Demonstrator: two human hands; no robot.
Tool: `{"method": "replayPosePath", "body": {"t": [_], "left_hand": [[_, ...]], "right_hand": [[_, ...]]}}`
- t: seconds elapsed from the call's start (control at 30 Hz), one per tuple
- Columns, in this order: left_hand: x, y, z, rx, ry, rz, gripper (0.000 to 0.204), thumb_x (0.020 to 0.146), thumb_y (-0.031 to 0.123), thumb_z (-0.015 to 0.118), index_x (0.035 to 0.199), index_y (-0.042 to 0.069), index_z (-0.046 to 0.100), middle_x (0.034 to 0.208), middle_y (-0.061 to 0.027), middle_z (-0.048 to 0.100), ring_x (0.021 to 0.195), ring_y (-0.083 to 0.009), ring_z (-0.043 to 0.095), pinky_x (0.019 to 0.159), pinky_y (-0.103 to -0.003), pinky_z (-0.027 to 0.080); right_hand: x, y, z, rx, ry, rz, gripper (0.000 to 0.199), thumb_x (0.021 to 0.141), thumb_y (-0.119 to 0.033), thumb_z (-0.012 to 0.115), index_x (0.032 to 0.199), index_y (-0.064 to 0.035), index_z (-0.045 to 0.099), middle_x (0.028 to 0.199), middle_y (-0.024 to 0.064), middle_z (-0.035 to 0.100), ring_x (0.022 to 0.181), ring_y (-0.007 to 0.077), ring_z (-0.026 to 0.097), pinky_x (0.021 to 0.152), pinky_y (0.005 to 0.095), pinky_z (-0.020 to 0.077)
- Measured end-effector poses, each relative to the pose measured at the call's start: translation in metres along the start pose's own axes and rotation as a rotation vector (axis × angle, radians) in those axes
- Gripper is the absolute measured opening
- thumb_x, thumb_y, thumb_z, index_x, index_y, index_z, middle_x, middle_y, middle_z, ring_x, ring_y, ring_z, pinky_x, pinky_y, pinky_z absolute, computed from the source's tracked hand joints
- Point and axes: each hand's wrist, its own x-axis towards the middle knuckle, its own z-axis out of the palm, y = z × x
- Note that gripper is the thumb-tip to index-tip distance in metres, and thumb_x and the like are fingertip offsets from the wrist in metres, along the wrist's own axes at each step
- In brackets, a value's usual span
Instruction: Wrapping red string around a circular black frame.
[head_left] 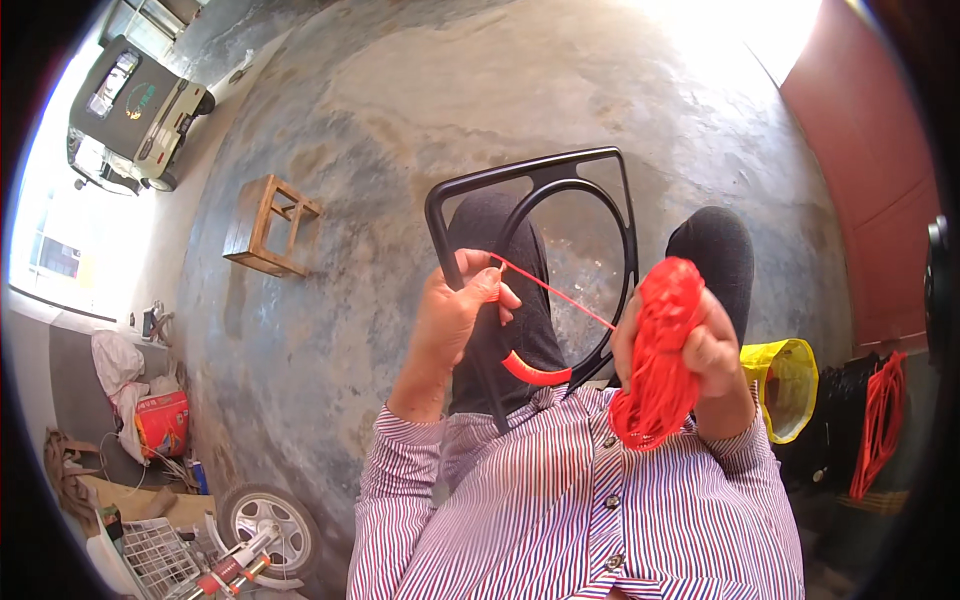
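A black metal frame (533, 174) with a round ring inside it rests across my lap. Red cord is wound tightly around a short lower stretch of the ring (536, 372). My right hand (712, 345) is wrapped around a thick bundle of red cord (660, 360), held to the right of the frame. From that bundle a single taut strand (560, 294) runs up and left to my left hand (455, 310). The left thumb and forefinger pinch this strand beside the frame's left bar; the other fingers curl near the ring.
A small wooden stool (272, 228) stands on the concrete floor at left. Close on my right are a yellow container (780, 388) and a hanging red cord hank (880, 425). A wheel (268, 530) and a red bag (162, 425) lie lower left. A three-wheeled vehicle (140, 115) is parked far left.
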Motion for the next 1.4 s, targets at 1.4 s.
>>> {"method": "replayPosePath", "body": {"t": [1.4], "left_hand": [[-0.007,0.011,0.044,0.466,-0.029,0.439,0.003,0.085,-0.004,0.070,0.087,-0.002,0.069,0.099,-0.0046,0.062,0.078,-0.0129,0.061,0.070,-0.028,0.050]], "right_hand": [[0.068,0.027,-0.013,-1.392,0.375,-0.520,0.046,0.069,-0.022,0.084,0.108,-0.0060,0.067,0.100,0.0067,0.062,0.095,0.0248,0.059,0.079,0.0370,0.0486]]}}
